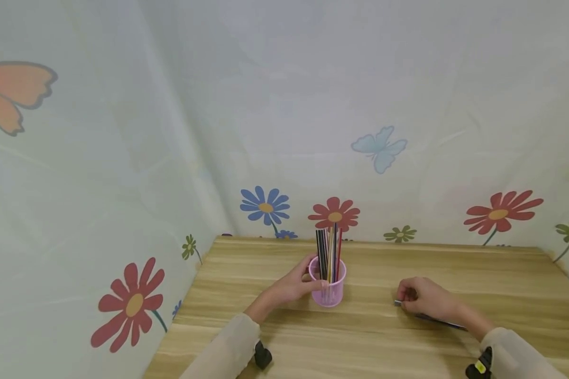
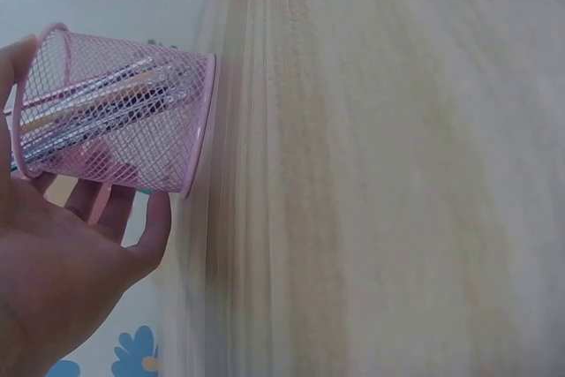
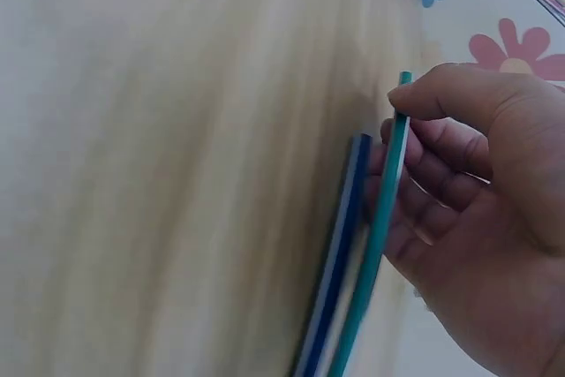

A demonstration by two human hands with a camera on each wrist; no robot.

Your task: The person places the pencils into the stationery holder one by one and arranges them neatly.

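Note:
A pink mesh pencil cup (image 1: 334, 297) stands upright on the table, with several thin coloured pencils (image 1: 321, 250) poking out of its top. My left hand (image 1: 291, 285) grips the cup from its left side, thumb across the front. In the left wrist view the pencils show through the cup's mesh (image 2: 168, 152). Off to the right, my right hand (image 1: 427, 299) is low over the table. Its thumb and finger pinch a teal pencil (image 3: 378, 227) near one end. A dark blue pencil (image 3: 337, 258) lies just beside the teal one.
The wood-grain table (image 1: 360, 342) ends at a pale backdrop (image 1: 284, 105) printed with flowers and butterflies, which also closes off the left side. Bare tabletop separates the cup from my right hand.

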